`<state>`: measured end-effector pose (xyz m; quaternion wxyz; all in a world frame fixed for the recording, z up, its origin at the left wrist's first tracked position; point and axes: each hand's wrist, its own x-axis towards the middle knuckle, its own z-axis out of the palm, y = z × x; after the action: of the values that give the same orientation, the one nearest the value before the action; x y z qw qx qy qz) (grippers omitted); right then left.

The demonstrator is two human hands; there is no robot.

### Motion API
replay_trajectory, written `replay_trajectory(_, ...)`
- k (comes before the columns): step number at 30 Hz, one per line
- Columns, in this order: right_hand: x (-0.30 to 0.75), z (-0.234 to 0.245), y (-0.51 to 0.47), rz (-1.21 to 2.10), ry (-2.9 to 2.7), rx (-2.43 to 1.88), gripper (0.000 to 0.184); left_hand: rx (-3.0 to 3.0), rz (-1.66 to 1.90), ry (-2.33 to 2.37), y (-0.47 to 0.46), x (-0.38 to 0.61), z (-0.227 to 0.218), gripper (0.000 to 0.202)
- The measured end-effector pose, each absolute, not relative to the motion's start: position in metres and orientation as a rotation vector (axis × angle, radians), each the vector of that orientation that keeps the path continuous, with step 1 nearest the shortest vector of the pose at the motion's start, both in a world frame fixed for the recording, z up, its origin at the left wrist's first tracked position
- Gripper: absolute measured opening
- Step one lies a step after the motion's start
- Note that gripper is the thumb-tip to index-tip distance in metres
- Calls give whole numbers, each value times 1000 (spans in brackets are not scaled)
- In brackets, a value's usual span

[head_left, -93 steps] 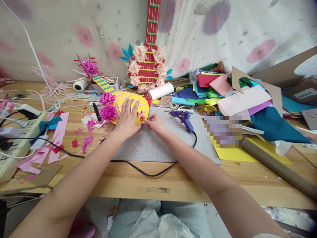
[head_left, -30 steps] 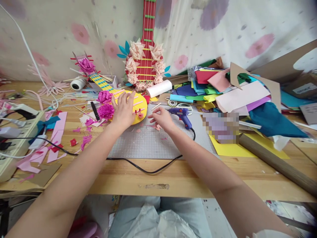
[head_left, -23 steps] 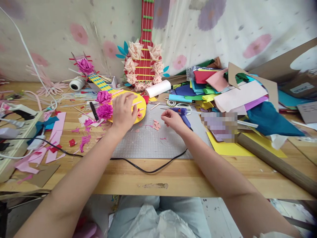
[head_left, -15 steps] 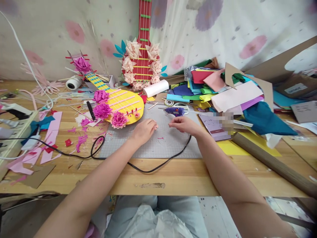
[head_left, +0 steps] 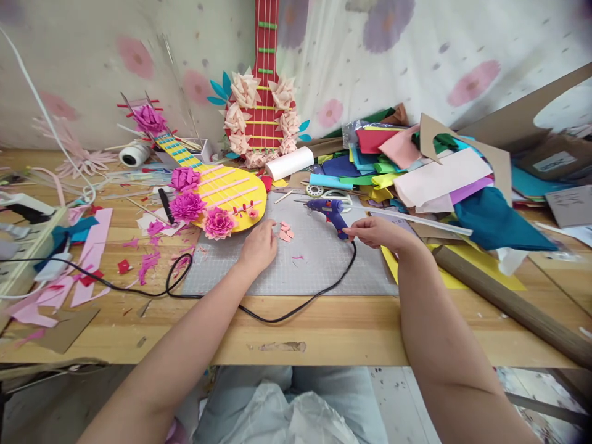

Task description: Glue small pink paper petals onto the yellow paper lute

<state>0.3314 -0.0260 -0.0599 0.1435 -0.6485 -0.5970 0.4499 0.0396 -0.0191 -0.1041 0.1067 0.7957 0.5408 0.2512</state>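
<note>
Head: pink petal scraps [head_left: 285, 232], gridded mat [head_left: 305, 271].

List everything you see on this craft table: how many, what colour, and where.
glue gun: one, purple, on the mat by the right hand
petal pieces: a few, pale pink, on the mat beside the left hand
cutting mat: one, grey, table centre
paper guitar: one, yellow, flat, left of the mat
paper flowers: four, magenta, on the paper guitar
red guitar: one, with peach flowers, leaning on the back wall
cord: one, black, along the table's front
sheet pile: many, mixed colours, right rear
white roll: one, behind the mat
table: one, wooden
left hand: curled on the mat, nothing visibly held
right hand: fingertips at the glue gun's handle base
</note>
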Motion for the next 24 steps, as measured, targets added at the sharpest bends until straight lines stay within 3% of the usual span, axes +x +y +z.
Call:
replay_trajectory(5, 338, -67, -23, 981, -1728, -1937, 45, 2300, 620, 1735, -20, 38, -102, 31)
replay_trajectory(11, 321, -80, -13, 594, -1655, -1808, 50, 2442, 815, 1495, -17, 36, -110, 48)
replay_trajectory(24, 282, -106, -6, 487, -1522, -1855, 53, 2117, 977, 1431, -13, 35, -114, 48)
